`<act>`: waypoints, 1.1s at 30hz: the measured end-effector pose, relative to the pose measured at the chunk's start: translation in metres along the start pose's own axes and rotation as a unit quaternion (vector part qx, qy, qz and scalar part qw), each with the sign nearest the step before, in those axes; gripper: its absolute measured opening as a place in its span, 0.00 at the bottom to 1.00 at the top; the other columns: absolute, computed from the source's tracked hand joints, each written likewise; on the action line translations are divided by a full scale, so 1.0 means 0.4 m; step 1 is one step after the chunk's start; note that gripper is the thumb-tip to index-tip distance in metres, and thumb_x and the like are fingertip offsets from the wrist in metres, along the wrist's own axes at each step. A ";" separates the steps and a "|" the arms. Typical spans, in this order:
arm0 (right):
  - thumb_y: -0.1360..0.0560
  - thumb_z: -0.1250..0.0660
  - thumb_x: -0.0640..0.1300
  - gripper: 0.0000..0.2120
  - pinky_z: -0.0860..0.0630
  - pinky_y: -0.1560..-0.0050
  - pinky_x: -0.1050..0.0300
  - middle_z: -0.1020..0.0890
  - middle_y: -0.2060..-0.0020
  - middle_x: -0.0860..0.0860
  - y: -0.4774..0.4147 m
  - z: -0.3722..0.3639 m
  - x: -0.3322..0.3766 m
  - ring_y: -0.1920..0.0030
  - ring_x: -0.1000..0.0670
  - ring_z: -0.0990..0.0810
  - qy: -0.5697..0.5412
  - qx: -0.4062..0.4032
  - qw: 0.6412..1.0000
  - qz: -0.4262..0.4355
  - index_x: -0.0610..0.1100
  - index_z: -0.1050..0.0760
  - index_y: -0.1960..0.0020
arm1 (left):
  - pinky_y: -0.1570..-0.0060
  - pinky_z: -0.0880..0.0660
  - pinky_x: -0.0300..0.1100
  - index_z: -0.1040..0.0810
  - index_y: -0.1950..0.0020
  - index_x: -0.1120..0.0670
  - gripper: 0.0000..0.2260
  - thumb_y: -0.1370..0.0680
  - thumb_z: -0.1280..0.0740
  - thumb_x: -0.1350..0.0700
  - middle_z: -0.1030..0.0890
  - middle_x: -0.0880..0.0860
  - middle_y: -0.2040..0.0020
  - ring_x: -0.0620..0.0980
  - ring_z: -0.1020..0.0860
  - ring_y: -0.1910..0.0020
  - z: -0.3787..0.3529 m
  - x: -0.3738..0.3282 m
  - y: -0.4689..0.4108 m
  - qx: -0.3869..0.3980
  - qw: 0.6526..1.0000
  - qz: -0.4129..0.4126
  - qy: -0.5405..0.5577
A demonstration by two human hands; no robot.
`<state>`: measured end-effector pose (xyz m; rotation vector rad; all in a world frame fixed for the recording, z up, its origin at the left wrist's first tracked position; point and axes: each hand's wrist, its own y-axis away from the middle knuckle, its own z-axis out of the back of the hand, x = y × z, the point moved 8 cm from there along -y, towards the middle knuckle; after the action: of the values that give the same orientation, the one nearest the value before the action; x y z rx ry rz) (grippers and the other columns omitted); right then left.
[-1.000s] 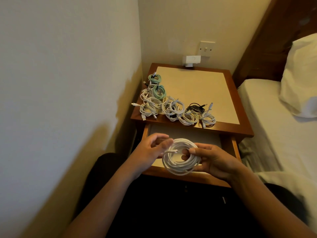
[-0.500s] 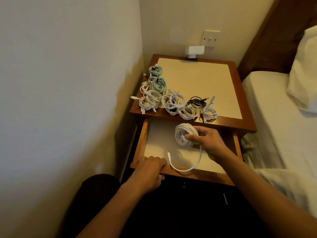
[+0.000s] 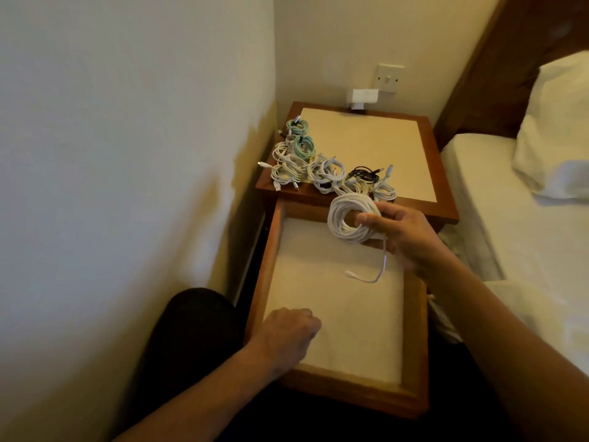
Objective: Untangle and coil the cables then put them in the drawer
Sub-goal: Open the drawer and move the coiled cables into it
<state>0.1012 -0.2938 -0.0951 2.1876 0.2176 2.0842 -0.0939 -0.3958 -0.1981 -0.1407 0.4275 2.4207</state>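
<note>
Coil in right hand, drawer open

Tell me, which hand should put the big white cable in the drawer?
The right hand. Its fingers already hold the white coil over the open drawer, while the left hand is busy gripping the drawer's front edge.

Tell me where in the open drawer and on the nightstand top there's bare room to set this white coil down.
The drawer liner is bare between the left hand at its front and the white coil in the right hand; only the coil's loose end trails there. The nightstand top is free at back and right; the coiled cables crowd its front-left.
</note>
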 end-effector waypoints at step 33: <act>0.23 0.33 0.57 0.17 0.20 0.59 0.54 0.15 0.55 0.48 0.004 -0.048 0.050 0.56 0.50 0.15 0.143 0.041 0.989 0.017 0.49 0.20 0.39 | 0.59 0.24 0.42 0.19 0.41 0.59 0.10 0.20 0.29 0.57 0.18 0.53 0.62 0.47 0.21 0.63 0.383 0.153 -0.211 -0.192 0.738 0.058 0.644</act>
<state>0.0831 -0.2922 -0.0742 1.9375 0.2965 2.4446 -0.0860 -0.2460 -0.0895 -2.0729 0.4800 2.0978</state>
